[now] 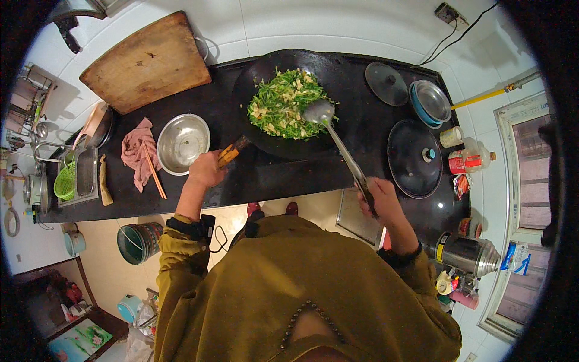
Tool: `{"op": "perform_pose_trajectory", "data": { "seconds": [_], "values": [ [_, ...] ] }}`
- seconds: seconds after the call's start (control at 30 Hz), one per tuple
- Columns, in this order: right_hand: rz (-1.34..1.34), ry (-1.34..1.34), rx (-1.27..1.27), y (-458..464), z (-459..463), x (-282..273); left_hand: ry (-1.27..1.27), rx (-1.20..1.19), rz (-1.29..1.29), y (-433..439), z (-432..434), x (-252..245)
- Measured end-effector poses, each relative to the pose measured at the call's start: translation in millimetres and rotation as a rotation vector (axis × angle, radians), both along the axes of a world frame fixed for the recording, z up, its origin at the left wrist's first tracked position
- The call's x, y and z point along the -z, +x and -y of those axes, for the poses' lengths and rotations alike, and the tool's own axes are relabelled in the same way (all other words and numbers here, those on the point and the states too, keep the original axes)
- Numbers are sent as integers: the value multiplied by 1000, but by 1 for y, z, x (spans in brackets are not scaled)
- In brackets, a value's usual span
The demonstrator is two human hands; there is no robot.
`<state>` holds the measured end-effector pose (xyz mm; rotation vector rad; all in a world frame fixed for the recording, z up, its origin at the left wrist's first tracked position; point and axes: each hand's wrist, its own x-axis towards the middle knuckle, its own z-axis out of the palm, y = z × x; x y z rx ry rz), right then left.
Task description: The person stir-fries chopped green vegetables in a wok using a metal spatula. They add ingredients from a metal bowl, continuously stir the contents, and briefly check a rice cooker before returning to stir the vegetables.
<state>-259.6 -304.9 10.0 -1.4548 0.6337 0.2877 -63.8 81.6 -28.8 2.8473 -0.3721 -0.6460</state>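
Observation:
A black wok (pixel 289 151) sits on the dark counter, holding chopped green vegetables with pale yellow pieces (pixel 285 106) mixed in. My left hand (pixel 206 169) is closed around the wok's wooden handle (pixel 231 154). With my right hand (pixel 379 200) I grip a long metal wok spatula (pixel 343 147). Its broad blade lies on the right side of the vegetables, inside the wok. Just beyond my left hand stands a steel bowl (pixel 184 140) with a wet-looking inner surface. A large black lid (pixel 414 158) with a knob lies near my right hand.
A wooden cutting board (pixel 147 61) leans on the wall. Left are a pink cloth (pixel 138 147), chopsticks (pixel 156 175) and a sink with a green basket (pixel 66 181). Right are a smaller lid (pixel 386 83), stacked bowls (pixel 432 102), a plastic bottle (pixel 479 160) and a steel thermos (pixel 468 254).

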Motion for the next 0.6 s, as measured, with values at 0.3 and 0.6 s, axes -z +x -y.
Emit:
{"op": "perform_pose_trajectory", "data": {
  "seconds": [0.3,0.6],
  "values": [
    [152,-248,-138,116,-13,35,-6,8,63,-5,0,-1],
    [211,-913,-520,24,35,-18,21,-61,86,-10,5,-2]
  ]
}}
